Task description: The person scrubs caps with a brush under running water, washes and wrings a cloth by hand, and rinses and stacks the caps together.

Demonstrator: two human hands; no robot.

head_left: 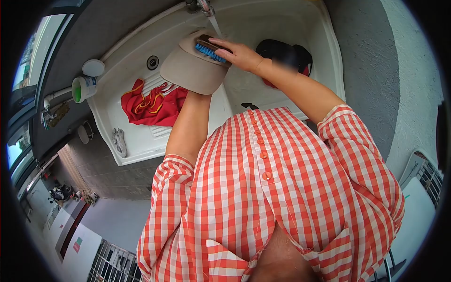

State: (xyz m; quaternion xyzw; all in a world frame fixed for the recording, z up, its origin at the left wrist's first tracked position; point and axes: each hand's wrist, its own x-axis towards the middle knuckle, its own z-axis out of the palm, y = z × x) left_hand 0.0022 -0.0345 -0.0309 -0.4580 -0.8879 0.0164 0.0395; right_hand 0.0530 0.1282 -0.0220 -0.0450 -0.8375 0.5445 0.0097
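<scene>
A beige cap (194, 70) is held up over the sink, its brim facing toward me. My left forearm (190, 122) reaches up beneath the cap; the hand itself is hidden under it and supports it from below. With my right hand (242, 55) I grip a scrubbing brush (206, 40) that has a dark back and blue bristles. Those bristles rest on the cap's crown. Water runs from the tap (207, 8) right behind the brush and cap.
The white sink (110, 113) holds a red cloth (155, 104) with yellow trim on the ribbed left side, near a drain (152, 62). Dark headwear with red parts (275, 49) lies in the right basin. A grey rag (119, 142) and a white tub (84, 89) are at the left.
</scene>
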